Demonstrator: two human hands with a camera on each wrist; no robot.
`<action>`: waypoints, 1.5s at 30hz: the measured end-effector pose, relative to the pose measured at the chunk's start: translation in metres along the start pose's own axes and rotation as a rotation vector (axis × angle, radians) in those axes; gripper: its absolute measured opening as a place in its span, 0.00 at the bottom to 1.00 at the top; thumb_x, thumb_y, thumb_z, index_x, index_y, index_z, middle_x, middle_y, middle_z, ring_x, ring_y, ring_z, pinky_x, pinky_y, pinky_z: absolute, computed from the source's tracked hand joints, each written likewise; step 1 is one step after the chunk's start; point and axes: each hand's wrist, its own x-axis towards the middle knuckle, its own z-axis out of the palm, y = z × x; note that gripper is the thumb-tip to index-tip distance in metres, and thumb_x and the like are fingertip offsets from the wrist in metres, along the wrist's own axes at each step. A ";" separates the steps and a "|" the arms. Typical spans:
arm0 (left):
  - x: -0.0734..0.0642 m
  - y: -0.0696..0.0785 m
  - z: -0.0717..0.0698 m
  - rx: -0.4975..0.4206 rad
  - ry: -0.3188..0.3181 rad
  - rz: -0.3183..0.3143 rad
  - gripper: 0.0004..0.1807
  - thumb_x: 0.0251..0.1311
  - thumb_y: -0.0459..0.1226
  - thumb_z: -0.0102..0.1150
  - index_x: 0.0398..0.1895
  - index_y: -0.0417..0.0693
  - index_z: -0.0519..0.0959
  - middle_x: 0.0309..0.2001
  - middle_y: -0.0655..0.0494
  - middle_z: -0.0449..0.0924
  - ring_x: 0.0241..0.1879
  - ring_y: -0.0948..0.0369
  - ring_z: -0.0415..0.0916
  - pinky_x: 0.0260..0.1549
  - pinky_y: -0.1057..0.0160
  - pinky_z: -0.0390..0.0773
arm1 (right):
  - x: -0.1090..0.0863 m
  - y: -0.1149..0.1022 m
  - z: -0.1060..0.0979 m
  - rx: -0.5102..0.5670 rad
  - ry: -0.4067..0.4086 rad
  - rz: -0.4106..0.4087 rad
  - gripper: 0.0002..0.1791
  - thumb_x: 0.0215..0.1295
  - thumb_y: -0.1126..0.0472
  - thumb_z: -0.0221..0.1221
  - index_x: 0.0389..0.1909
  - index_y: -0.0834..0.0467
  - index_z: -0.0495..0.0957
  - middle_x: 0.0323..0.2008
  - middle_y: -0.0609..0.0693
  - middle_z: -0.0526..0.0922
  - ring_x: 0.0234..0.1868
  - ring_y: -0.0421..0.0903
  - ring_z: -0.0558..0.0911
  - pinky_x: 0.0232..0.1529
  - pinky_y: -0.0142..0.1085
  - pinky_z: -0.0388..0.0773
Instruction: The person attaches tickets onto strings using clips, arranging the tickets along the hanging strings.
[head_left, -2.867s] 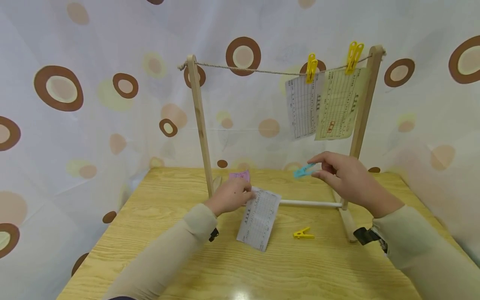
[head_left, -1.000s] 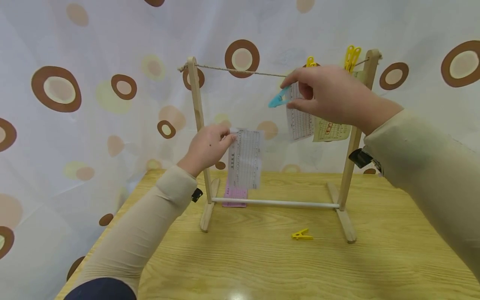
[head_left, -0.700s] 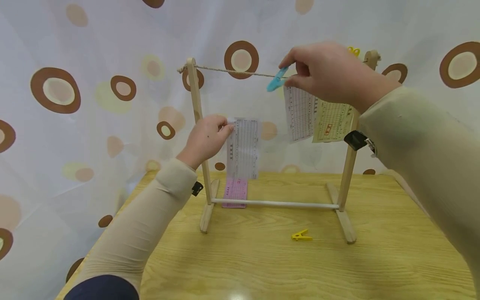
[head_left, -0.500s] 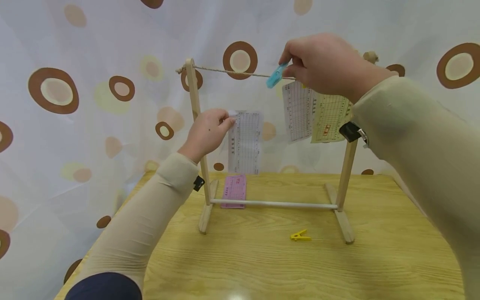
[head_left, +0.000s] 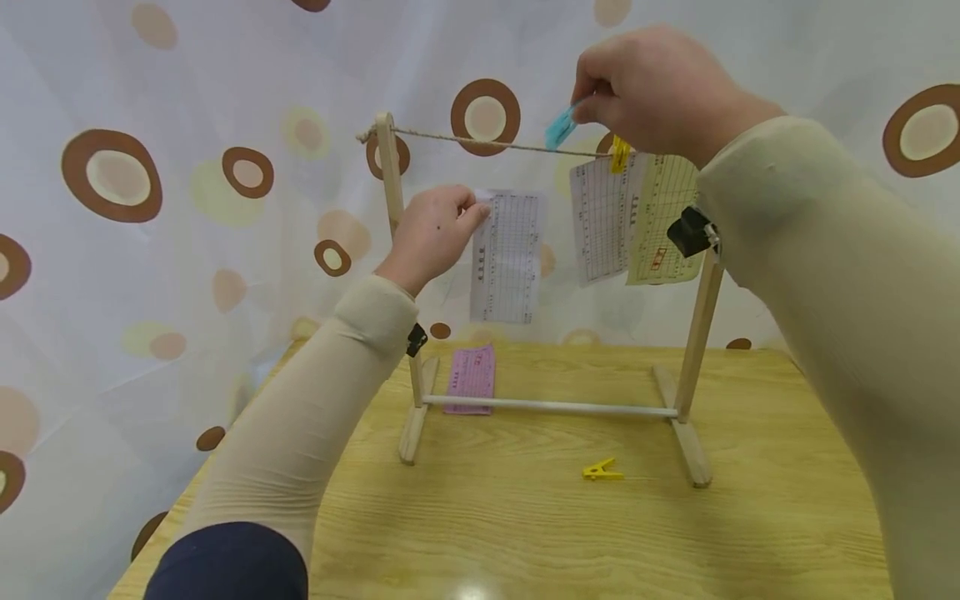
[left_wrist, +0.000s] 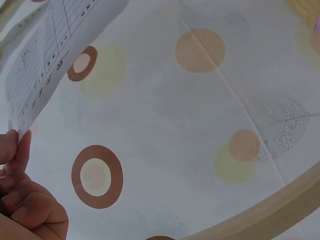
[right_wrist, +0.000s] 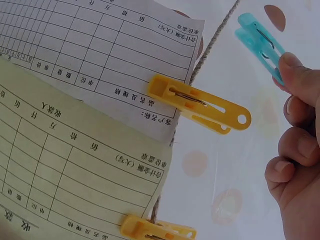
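Between thumb and fingers, my left hand (head_left: 435, 233) pinches the top left corner of a white printed receipt slip (head_left: 510, 258), which hangs below the rope (head_left: 450, 139). My right hand (head_left: 652, 87) pinches a light blue clothespin (head_left: 561, 129) at its handle end, near the rope. In the right wrist view the blue clothespin (right_wrist: 261, 45) is apart from the rope. Another white slip (head_left: 598, 217) and a yellowish slip (head_left: 663, 221) hang at the rope's right part. Yellow clothespins (right_wrist: 200, 102) hold them there. My right hand hides the rope's right end in the head view.
A wooden stand (head_left: 393, 187) with a white lower bar (head_left: 555, 407) carries the rope. On the wooden table (head_left: 525, 525) lie a pink slip (head_left: 472, 375), behind the bar at left, and a yellow clothespin (head_left: 602, 471) in front. A patterned curtain (head_left: 187, 292) hangs behind.
Both hands have risen from low over the table: the left lifted the white slip towards the rope, and the right brought the blue clothespin up to rope height. The pink slip has come into fuller view.
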 end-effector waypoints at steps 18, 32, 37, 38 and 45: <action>0.015 0.015 -0.005 0.012 0.046 0.053 0.16 0.77 0.48 0.51 0.33 0.48 0.77 0.35 0.56 0.76 0.33 0.59 0.68 0.34 0.63 0.66 | 0.010 -0.009 0.009 0.008 -0.087 0.038 0.13 0.78 0.55 0.53 0.46 0.59 0.81 0.43 0.58 0.82 0.36 0.56 0.77 0.38 0.46 0.74; 0.019 0.019 -0.004 0.002 0.039 0.028 0.15 0.77 0.49 0.51 0.38 0.49 0.79 0.39 0.57 0.77 0.37 0.61 0.69 0.35 0.65 0.67 | 0.015 -0.015 0.017 -0.021 -0.185 0.029 0.18 0.78 0.54 0.53 0.59 0.59 0.79 0.46 0.58 0.81 0.40 0.56 0.76 0.40 0.47 0.75; 0.018 0.020 -0.003 0.002 0.036 0.037 0.15 0.77 0.48 0.51 0.38 0.49 0.78 0.39 0.57 0.76 0.37 0.61 0.69 0.34 0.66 0.68 | 0.016 -0.015 0.019 -0.078 -0.198 -0.025 0.25 0.78 0.53 0.53 0.69 0.60 0.72 0.43 0.59 0.80 0.41 0.55 0.74 0.43 0.50 0.73; 0.018 0.020 -0.003 -0.001 0.037 0.039 0.15 0.77 0.48 0.51 0.38 0.49 0.79 0.39 0.56 0.76 0.37 0.61 0.69 0.34 0.66 0.68 | 0.016 -0.015 0.019 -0.083 -0.196 -0.033 0.25 0.78 0.53 0.53 0.70 0.61 0.71 0.43 0.59 0.79 0.40 0.56 0.74 0.43 0.50 0.72; 0.019 0.019 -0.004 0.004 0.037 0.051 0.14 0.77 0.48 0.50 0.41 0.49 0.79 0.38 0.56 0.76 0.35 0.61 0.69 0.33 0.65 0.66 | 0.009 -0.013 0.019 -0.096 -0.133 -0.047 0.28 0.77 0.52 0.54 0.73 0.58 0.69 0.38 0.57 0.78 0.39 0.55 0.73 0.40 0.48 0.71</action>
